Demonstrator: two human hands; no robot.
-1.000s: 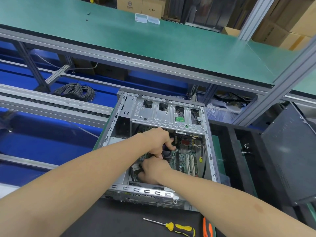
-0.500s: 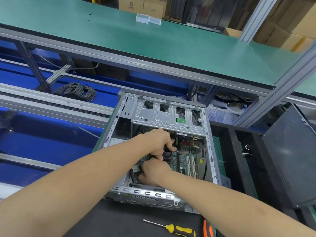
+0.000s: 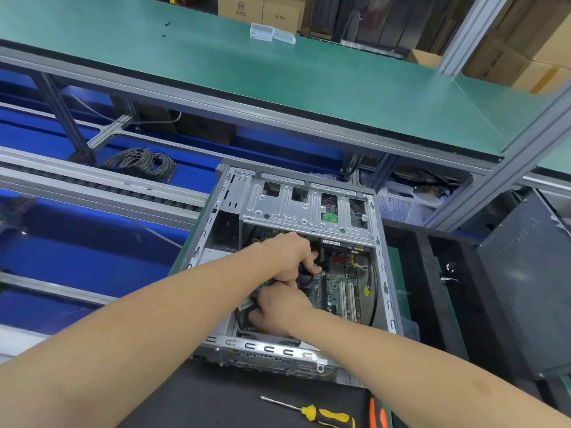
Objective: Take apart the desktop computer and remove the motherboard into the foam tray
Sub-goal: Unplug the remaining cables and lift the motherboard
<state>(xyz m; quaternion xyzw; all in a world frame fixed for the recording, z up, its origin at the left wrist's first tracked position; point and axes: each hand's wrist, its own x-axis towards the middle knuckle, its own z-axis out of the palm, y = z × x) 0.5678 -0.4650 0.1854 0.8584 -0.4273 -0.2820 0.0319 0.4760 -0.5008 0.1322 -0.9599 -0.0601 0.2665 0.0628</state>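
Observation:
The open grey desktop case (image 3: 309,208) lies on the bench in front of me. Its green motherboard (image 3: 343,288) sits inside on the case floor, partly hidden by my hands. My left hand (image 3: 287,257) is inside the case with its fingers curled around a dark purple part above the board. Just below, my right hand (image 3: 278,307) reaches down onto a black part at the case's near left corner, its fingertips hidden. A black foam tray (image 3: 423,267) lies right of the case.
A yellow-and-black screwdriver (image 3: 327,417) and an orange-handled tool (image 3: 378,412) lie on the black mat near me. A grey side panel (image 3: 525,288) rests at the right. A green shelf (image 3: 278,75) overhangs the case. A cable coil (image 3: 142,163) lies far left.
Both hands stay in the same spot inside the case. Only the view shifts slightly.

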